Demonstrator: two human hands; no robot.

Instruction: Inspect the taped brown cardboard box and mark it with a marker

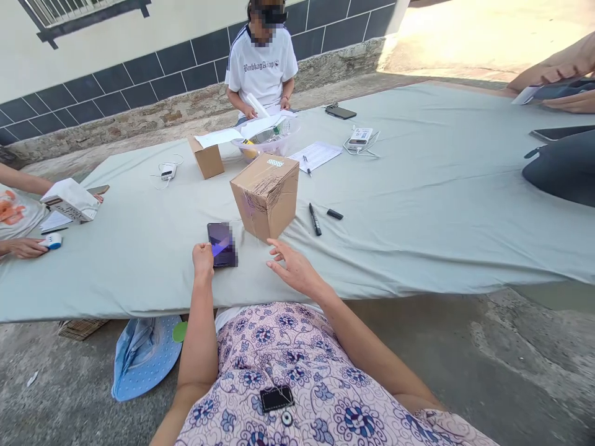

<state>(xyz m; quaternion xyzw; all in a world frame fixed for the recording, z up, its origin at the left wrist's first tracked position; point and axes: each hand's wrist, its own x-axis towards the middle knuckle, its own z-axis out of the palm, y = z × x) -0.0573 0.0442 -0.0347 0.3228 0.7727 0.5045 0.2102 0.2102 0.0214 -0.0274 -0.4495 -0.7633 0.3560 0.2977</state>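
Note:
My left hand (203, 257) is closed at the left edge of a dark smartphone (221, 244), its screen facing up. My right hand (294, 266) is empty, fingers apart, just below the near bottom corner of a cardboard box (253, 201). Dark scribbled lines run across the box's top and sides, and a patterned label (275, 163) is on top. To the right of the box lie an uncapped black marker (315, 219) and its black cap (334, 214).
Across the cloth-covered table (418, 186) a person in a white shirt (263, 68) handles papers near a plastic basin (274, 147). A smaller box (207, 161), a sheet (318, 155) with pens and corded white devices (360, 137) stand between. Other people's hands (28, 248) work at both sides.

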